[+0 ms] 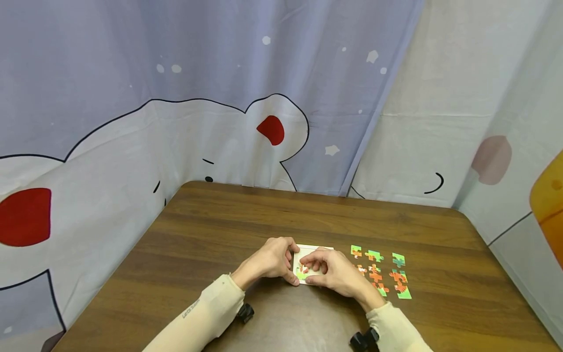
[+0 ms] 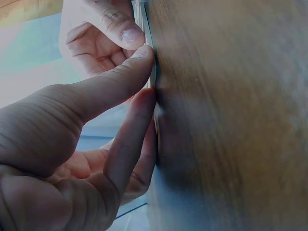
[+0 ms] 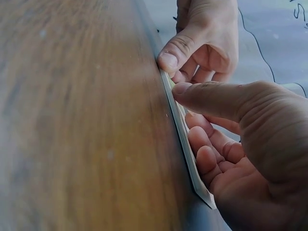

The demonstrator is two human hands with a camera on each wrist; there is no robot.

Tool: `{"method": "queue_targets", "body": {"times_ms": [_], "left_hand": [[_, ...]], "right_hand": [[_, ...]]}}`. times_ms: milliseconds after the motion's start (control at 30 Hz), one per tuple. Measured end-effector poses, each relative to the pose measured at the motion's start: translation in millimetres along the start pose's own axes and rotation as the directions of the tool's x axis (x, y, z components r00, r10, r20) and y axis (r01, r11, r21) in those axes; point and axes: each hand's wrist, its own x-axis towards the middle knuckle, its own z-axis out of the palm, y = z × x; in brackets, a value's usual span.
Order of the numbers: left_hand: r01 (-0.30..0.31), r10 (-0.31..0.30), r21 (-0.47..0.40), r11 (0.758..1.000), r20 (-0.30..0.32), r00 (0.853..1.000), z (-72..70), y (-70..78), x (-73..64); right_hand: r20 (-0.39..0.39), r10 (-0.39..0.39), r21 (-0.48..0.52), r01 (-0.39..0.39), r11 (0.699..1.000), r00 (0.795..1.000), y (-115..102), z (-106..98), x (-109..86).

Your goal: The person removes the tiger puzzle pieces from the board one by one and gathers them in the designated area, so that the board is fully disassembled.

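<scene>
A pale, thin puzzle tray (image 1: 314, 246) lies flat on the table, with green and orange-red puzzle pieces (image 1: 301, 275) in its near left corner. My left hand (image 1: 273, 258) grips the tray's left side, fingers at the far corner and thumb at the near one. Over the tray's middle, my right hand (image 1: 332, 270) has bent fingers, with index finger and thumb set down about a puzzle piece; the palm hides much of the tray. In the right wrist view the right thumb (image 3: 207, 96) sits at the tray's near edge, close to the left thumb (image 3: 169, 60).
Several loose puzzle pieces (image 1: 398, 276), green and orange, lie in rough columns right of the tray, some partly behind the right hand. The brown wooden table (image 1: 211, 220) meets printed curtains (image 1: 211, 137) at its back and sides.
</scene>
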Motion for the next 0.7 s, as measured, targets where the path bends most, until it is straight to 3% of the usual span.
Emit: {"method": "queue_targets", "body": {"times_ms": [367, 700], "left_hand": [[0.013, -0.013, -0.001, 1.0, 0.004, 1.0, -1.6, 3.9, 0.3], [0.041, -0.041, -0.001, 0.999, 0.014, 0.999, -0.9, 4.8, -1.4]], "right_hand": [[-0.038, 0.02, 0.142, -0.014, 0.99, 0.999, 3, -17, -2.0], [-0.186, 0.03, 0.151, -0.002, 0.989, 0.982, -4, -58, -12.5]]}}
